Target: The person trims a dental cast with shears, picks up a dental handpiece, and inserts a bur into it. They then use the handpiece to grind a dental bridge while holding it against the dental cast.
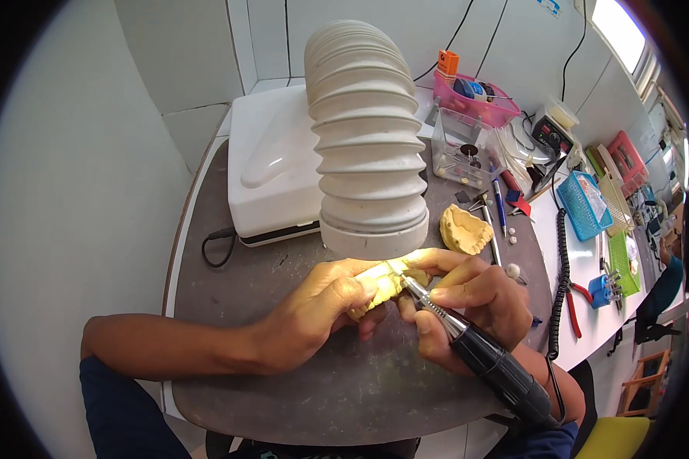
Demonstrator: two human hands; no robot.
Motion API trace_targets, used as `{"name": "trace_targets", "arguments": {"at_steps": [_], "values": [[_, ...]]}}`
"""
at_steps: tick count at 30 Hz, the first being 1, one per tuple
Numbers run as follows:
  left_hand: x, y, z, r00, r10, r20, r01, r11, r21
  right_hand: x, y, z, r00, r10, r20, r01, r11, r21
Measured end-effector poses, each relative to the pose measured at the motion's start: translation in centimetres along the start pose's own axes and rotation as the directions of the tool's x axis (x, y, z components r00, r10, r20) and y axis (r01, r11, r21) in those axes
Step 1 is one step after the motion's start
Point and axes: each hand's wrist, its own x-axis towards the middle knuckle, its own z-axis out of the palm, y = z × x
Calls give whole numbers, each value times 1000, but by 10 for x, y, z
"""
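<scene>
Pale yellow plaster dental cast (pixel 381 287) is mid-bench, held off the surface just under the mouth of the white ribbed extraction hose (pixel 367 138), in bright light.

Left hand (pixel 321 306) grip is clamped around the cast, thumb on top, fingers curled under. Right hand (pixel 475 302) grip is closed pen-style on the black and silver rotary handpiece (pixel 490 359), bur tip at the cast's top edge. Exact contact spot is lost in glare.

Handling, my read:
- Stiff, brittle, light enough for one hand.
- Chalky surface, so not slippery, but dusty.
- Tooth ridges and thin edges probably chip easily. Take it by the thick base and flanks, not the teeth.
- A drop likely breaks it.

Looks: matte cream-yellow, mostly hidden by fingers, so the arch shape is only partly visible. A second yellow plaster cast (pixel 465 229) lies on the grey rounded bench (pixel 283 398) just far-right of the hands and shows the horseshoe form and tooth row better.

Around: white box-shaped machine (pixel 272 161) far left, black coiled cable (pixel 563 283) right of the right hand, red-handled pliers (pixel 574 302) beside it, blue mesh basket (pixel 584 205) further right.
</scene>
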Motion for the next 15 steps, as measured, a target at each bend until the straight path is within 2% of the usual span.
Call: {"name": "trace_targets", "arguments": {"at_steps": [2,4,7,15], "values": [[0,1,1,1000,-5,-3,5,1000,3,-1,-1,-1,1000,-18,15,18,1000,-13],[1,5,6,1000,-5,-28,6,1000,17,-5,3,-1,999,34,-11,-34,999,16],[0,1,1,1000,-7,-16,7,1000,3,1,-2,-1,1000,-11,13,11,1000,-1],[1,2,3,1000,-2,-17,3,999,38,0,-2,-4,1000,7,20,-7,1000,5]]}}
